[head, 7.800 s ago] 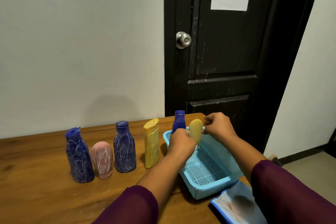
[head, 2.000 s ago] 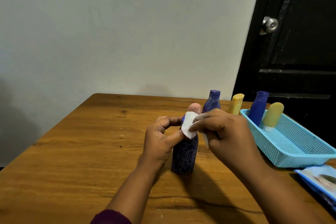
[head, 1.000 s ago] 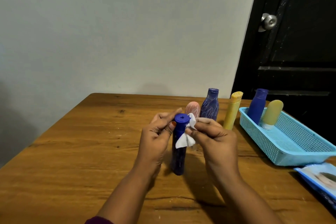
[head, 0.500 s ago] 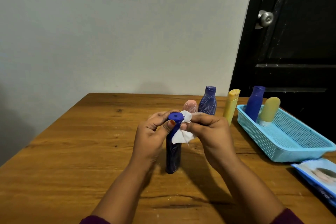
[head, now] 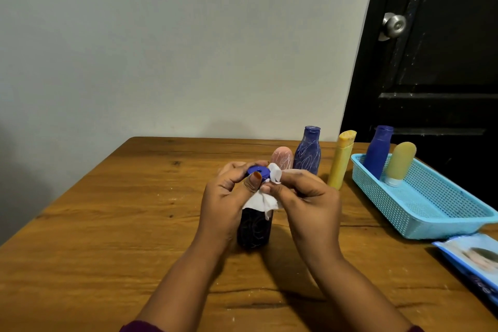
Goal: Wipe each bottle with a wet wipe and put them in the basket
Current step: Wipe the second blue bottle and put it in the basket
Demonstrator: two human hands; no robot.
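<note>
**Inspector:** Item in hand?

**Assistant:** One dark blue bottle [head: 253, 229], scribbled with pale lines. It is upright with its base on the bench [head: 107, 224], between the two grips. The left grip [head: 223, 202] is closed round its neck, thumb against the rim of the blue cap [head: 258, 172]. The right grip [head: 310, 202] pinches a white wet wipe [head: 262, 201] and presses it to the bottle's shoulder, just below the cap. The wipe's loose edge hangs over the upper body.

**Inspector:** Beyond the grips?

**Assistant:** Directly behind them stand a pink bottle [head: 282, 158] and a taller blue scribbled bottle [head: 308, 151], close together. A yellow bottle [head: 341, 162] stands beyond the right grip's outer side, leaning slightly.

**Inspector:** The basket?

**Assistant:** Light blue basket [head: 444, 226], on the bench, well off to the right of the right grip. It holds a plain blue bottle [head: 378, 153] and an olive-yellow bottle [head: 400, 163], the latter cap down, both propped at its far end. A pack of wipes [head: 469, 256] lies nearer the person than the basket, at the bench's right edge.
</note>
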